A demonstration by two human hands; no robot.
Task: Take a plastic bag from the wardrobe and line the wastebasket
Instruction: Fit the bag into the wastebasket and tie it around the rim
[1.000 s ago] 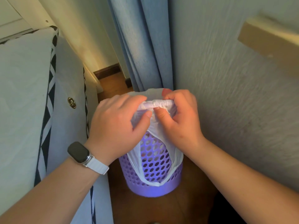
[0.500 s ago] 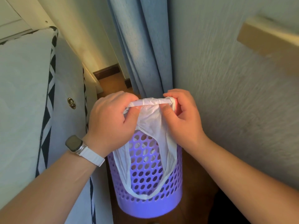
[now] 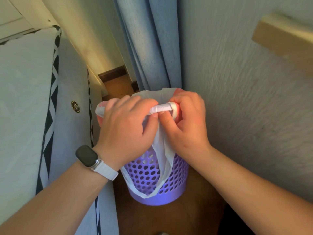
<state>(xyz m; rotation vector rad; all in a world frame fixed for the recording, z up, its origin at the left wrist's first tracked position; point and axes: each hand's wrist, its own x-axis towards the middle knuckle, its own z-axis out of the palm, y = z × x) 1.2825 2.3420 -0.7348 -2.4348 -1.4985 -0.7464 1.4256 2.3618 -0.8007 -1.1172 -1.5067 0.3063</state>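
A purple perforated wastebasket point(image 3: 159, 175) stands on the wooden floor between the bed and the wall. A thin white plastic bag point(image 3: 163, 150) lies over its rim and hangs down its near side outside. My left hand point(image 3: 125, 128) and my right hand point(image 3: 188, 122) both grip the bag's bunched, twisted edge above the near rim, fingers closed on it, thumbs close together. The bag's far edge stands up behind my hands. The basket's inside is hidden.
A bed with a white cover and black-and-white trim point(image 3: 55, 92) is close on the left. A blue curtain point(image 3: 149, 44) hangs behind the basket. A textured wall point(image 3: 245, 99) with a wooden ledge point(image 3: 284, 36) is on the right. Floor point(image 3: 167, 217) shows in front.
My hands have twisted and pulled the bunched bag edge tighter and lifted slightly. More of the bag's rim now shows behind and to the left of my hands.
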